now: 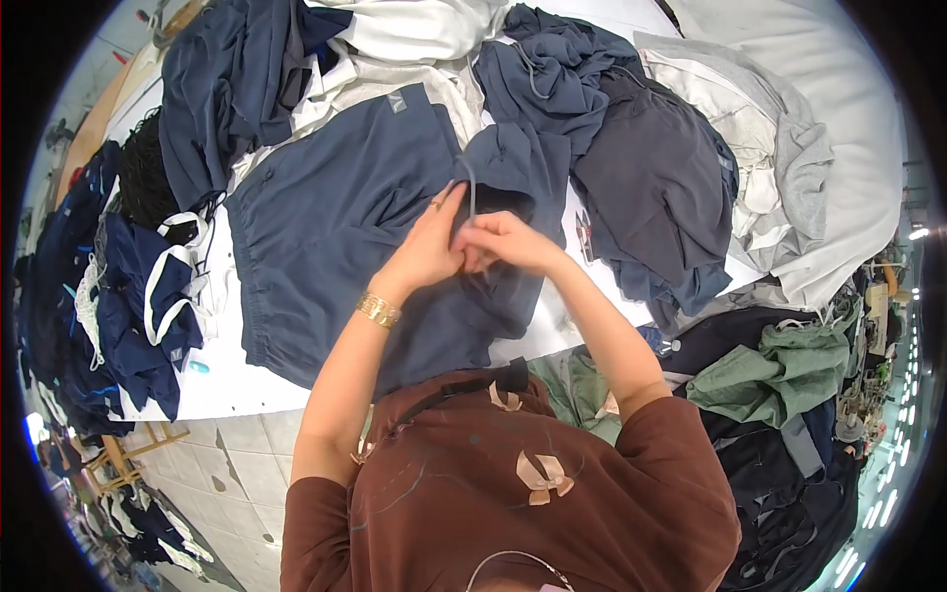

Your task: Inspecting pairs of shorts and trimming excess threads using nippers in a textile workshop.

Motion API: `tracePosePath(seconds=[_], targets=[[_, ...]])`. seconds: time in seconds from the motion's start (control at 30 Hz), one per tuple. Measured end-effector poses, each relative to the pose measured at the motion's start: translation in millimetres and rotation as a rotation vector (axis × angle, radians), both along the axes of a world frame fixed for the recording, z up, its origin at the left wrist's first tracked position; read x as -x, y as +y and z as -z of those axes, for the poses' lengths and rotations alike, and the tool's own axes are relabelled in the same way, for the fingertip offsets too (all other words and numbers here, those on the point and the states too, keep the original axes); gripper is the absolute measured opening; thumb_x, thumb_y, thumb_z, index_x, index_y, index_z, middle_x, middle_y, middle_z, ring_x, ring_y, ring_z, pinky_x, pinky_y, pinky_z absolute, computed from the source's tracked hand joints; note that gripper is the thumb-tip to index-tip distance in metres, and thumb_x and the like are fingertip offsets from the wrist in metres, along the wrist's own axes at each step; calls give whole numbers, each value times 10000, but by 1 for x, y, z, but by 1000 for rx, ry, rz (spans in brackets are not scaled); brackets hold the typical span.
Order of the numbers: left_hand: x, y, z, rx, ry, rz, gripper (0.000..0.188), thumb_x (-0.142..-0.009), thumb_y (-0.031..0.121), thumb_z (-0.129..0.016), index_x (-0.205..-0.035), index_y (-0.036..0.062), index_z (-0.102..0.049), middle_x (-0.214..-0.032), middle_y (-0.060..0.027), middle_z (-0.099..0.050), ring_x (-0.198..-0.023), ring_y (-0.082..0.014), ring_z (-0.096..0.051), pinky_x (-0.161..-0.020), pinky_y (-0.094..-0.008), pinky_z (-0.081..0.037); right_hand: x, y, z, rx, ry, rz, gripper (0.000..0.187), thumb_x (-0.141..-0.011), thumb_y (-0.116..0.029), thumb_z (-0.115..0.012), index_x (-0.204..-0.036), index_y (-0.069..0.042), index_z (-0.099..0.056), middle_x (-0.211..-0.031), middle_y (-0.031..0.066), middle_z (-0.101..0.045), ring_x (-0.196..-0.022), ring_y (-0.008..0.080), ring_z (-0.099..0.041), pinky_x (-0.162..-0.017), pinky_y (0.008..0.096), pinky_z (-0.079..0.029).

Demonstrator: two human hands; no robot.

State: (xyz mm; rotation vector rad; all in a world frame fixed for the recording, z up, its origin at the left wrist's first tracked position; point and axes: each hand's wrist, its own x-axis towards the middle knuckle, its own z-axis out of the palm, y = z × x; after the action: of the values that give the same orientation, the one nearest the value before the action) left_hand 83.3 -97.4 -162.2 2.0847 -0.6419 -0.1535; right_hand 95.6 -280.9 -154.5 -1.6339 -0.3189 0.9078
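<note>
A dark blue-grey garment (pixel 326 227) is lying spread on the white tabletop (pixel 222 390), right in front of the person, its gathered edge facing left. A grey cord (pixel 472 187) is hanging across its folded right part, its lower end running to the fingers of the right hand (pixel 513 242). That hand's grip is sitting narrow, fingers bending inward; blur is hiding whether it is pinching the cord. The left hand (pixel 427 249) is resting on the cloth, touching or nearly touching the right, its fingers stretching forward; whether its grip is holding fabric, I cannot tell. A gold bracelet (pixel 378 309) is circling the left wrist. Farther out, a charcoal garment (pixel 656 173) is lying to the right, navy clothes (pixel 143 306) are piling up at the left, and green cloth (pixel 779 370) is bunching at the lower right.
</note>
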Motion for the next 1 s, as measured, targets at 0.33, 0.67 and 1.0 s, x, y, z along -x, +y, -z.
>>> tracePosePath(seconds=[0.33,0.67,1.0], targets=[[7,5,-14,-77,57,-151,797,-657,-34,-529,-1398,-24,-233,-1428,-289,-247,-1316,-397,-282,-1063,-372,-304,14,34,-20,1083,-573,-613,203,-766,-92,-567,-896,16,-680,-927,186,-674,-906,301,-659,-731,381,-531],[24,15,-15,-106,151,-299,713,-707,-31,-566,-1372,68,-329,-1405,-251,-306,-1231,-418,-388,-990,-435,-369,-28,15,-17,368,-373,-240,239,-759,-251,-700,-854,-32,-689,-691,121,-659,-621,190,-642,-596,327,-507],[114,-32,10,-369,-88,-86,405,-647,394,-767,-807,86,-559,-783,-74,-587,-848,-253,-533,-802,-392,-380,-58,21,53,772,-1181,44,386,-714,-308,-697,-1020,-118,-557,-902,132,-575,-864,318,-604,-730,405,-498]])
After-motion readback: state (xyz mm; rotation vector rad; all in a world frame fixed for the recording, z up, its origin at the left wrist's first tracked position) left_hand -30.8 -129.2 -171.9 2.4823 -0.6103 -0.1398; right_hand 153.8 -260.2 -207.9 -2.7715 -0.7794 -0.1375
